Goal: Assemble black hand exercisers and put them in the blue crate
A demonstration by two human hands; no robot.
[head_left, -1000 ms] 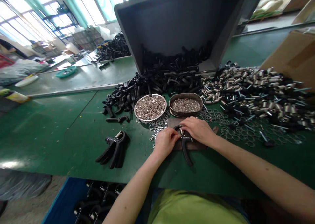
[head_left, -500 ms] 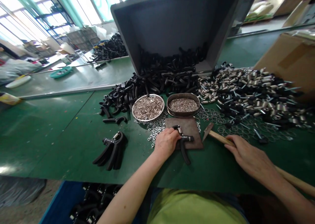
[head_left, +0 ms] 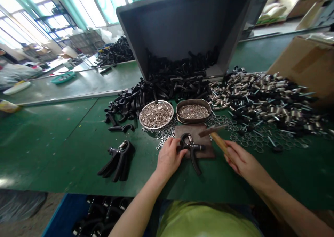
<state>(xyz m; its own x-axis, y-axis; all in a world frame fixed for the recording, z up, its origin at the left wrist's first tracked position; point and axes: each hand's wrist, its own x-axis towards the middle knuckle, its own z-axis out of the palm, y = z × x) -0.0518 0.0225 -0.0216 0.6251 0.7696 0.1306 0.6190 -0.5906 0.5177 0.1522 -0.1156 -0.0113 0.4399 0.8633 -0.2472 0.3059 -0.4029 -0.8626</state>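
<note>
A black hand-grip exerciser (head_left: 191,150) lies on a small brown metal plate (head_left: 202,132) on the green table. My left hand (head_left: 168,157) rests at its left side, fingers closed on one handle. My right hand (head_left: 241,160) is wrapped round the wooden shaft of a hammer (head_left: 214,134). The hammer's metal head hovers just above the plate's right part, close to the exerciser's spring end.
Behind the plate stand a round tray of metal pins (head_left: 156,114) and an oval tin of small parts (head_left: 193,111). Loose washers (head_left: 164,134) lie around. Black handles spill from a tipped grey bin (head_left: 182,25). Springs and knobs (head_left: 268,98) pile at right. Finished exercisers (head_left: 118,159) lie at left.
My right hand left the exerciser, took up the hammer lying to the right, and has brought its head over the plate. My left hand stayed on the exerciser.
</note>
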